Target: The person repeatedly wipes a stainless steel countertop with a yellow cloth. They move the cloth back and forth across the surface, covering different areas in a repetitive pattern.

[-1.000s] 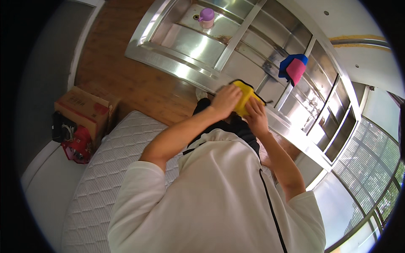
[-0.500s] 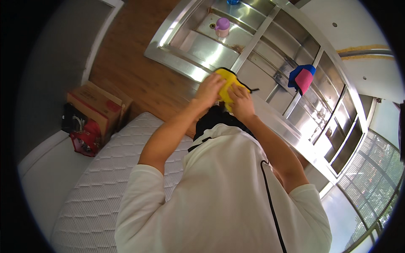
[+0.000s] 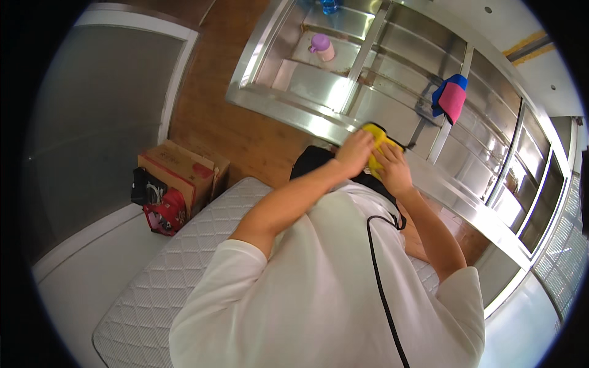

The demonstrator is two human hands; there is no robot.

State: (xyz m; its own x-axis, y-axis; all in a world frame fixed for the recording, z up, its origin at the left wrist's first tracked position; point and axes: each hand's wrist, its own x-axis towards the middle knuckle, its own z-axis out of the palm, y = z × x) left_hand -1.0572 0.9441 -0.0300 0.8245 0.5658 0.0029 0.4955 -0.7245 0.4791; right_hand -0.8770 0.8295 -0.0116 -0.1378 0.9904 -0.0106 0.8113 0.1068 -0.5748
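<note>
Both my hands hold a yellow cloth [image 3: 373,163] with black edging, bunched and folded, just over the near rim of a stainless-steel cabinet frame [image 3: 307,121]. On its left side my left hand [image 3: 356,153] grips it with bent fingers. From the right, my right hand [image 3: 394,168] presses on it, fingers laid over the fabric. A black edge or loop of the cloth sticks out beyond the right fingers. Folds and fingers hide part of the cloth.
Inside the steel frame stands a pinkish bottle [image 3: 323,49] with a purple lid, and a blue object [image 3: 329,7] behind it. Blue and pink cloths [image 3: 453,98] hang over a crossbar. Left are a quilted mattress [image 3: 178,270], a cardboard box [image 3: 178,168] and a red bag [image 3: 167,211].
The view has swung, so the surroundings sit differently in the picture. The yellow cloth looks more folded and smaller between my hands, which both keep hold of it.
</note>
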